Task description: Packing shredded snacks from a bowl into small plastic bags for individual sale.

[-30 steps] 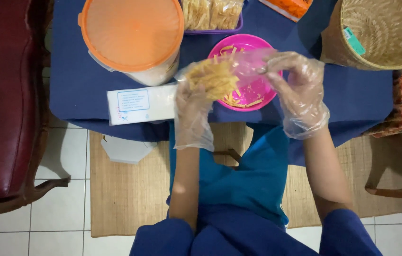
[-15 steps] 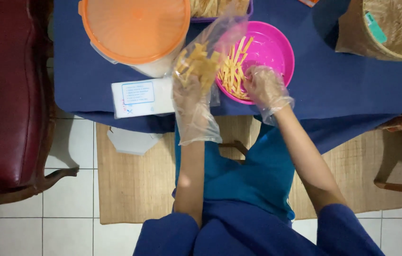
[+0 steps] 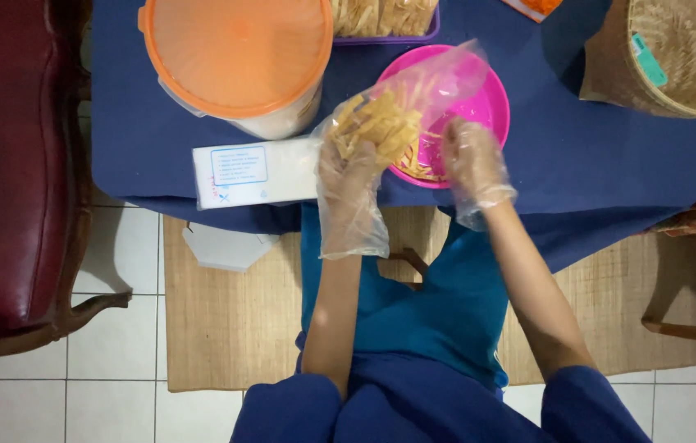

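Left fingers (image 3: pixel 346 160), gloved in thin clear plastic, are curled around the lower part of a clear plastic bag (image 3: pixel 413 102), pinching it from below so the mouth stays up and tilted toward one o'clock. Bag is already partly filled with pale yellow snack sticks (image 3: pixel 376 123), bunched just above my left hand (image 3: pixel 348 189).

Right fingers (image 3: pixel 461 143), also gloved, are bent downward into the pink bowl (image 3: pixel 491 111); whether they are closed on sticks I cannot tell, the glove and bag film blur them. Right hand (image 3: pixel 472 168) sits at three o'clock of the left, near but apart.

Bowl lies directly under the bag mouth, so anything dropped falls back in. A few sticks show at its near rim.

Outward: a flat stack of empty bags with a blue-printed label (image 3: pixel 253 172) at nine o'clock of my left hand, within reach. Large tub with orange lid (image 3: pixel 237 49) at eleven. Purple tray of more sticks (image 3: pixel 385 20) at twelve. Woven basket (image 3: pixel 676 57) at two. All on a blue tablecloth (image 3: pixel 594 164).
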